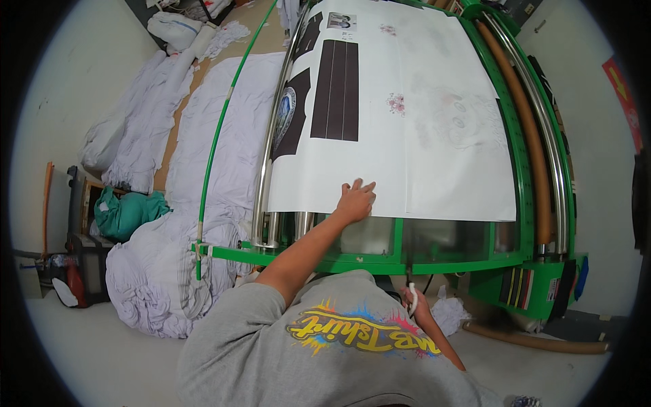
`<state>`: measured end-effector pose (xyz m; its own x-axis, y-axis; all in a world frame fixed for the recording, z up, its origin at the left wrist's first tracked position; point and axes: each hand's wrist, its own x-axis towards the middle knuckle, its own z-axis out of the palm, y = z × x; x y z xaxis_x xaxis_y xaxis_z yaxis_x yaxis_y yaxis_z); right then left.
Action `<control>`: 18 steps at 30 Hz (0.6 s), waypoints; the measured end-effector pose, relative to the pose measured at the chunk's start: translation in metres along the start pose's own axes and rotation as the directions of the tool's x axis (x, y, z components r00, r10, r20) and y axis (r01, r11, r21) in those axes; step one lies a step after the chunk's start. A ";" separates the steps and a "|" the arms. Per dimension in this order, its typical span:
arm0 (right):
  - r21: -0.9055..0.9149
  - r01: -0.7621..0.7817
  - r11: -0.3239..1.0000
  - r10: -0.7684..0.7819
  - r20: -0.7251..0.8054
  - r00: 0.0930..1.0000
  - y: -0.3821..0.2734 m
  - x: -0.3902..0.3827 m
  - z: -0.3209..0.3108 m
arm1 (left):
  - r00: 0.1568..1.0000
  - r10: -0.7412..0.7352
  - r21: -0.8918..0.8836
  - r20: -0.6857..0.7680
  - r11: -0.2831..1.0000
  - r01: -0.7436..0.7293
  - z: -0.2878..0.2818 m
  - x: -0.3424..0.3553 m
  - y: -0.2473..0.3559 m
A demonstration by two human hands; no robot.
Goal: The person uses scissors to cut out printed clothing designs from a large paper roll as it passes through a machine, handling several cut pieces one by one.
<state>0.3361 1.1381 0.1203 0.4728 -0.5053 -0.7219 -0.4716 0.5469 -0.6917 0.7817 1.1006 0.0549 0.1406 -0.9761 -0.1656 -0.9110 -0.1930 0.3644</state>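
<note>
Mid-frame, the left hand rests, fingers spread, on the smooth white sheet filling the upper centre. At lower right of centre, the right hand meets a curved white piece; its grip is unclear.

Place: workshop, apparently fabric printing | green machine carries steel rollers and printed sheet | left: white cloth lies heaped and spread | near right: cardboard tube lies on floor
</note>
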 end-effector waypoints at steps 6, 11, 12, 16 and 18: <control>-0.255 0.153 0.955 -0.143 0.056 0.988 -0.011 0.064 0.074 | 0.996 -0.076 -0.131 -0.041 0.989 0.070 -0.035 -0.026 -0.006; -0.313 0.268 0.911 -0.267 0.048 0.963 0.002 0.101 0.110 | 0.993 0.018 -0.329 -0.120 0.943 -0.057 -0.013 -0.033 -0.048; -0.350 0.223 0.910 -0.222 0.043 0.974 -0.006 0.095 0.120 | 0.991 0.047 -0.345 -0.126 0.934 -0.088 -0.007 -0.041 -0.060; -0.395 0.142 0.908 -0.133 0.052 0.990 -0.032 0.062 0.101 | 0.988 0.092 -0.332 -0.126 0.934 -0.130 -0.014 -0.047 -0.055; -0.448 0.130 0.884 -0.105 0.080 0.991 -0.044 0.051 0.093 | 0.987 0.088 -0.303 -0.137 0.945 -0.126 -0.012 -0.048 -0.054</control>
<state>0.4508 1.1503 0.1160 0.5779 -0.5047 -0.6413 -0.6894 0.1188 -0.7146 0.8292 1.1572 0.0544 0.1116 -0.9937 -0.0061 -0.7611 -0.0894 0.6425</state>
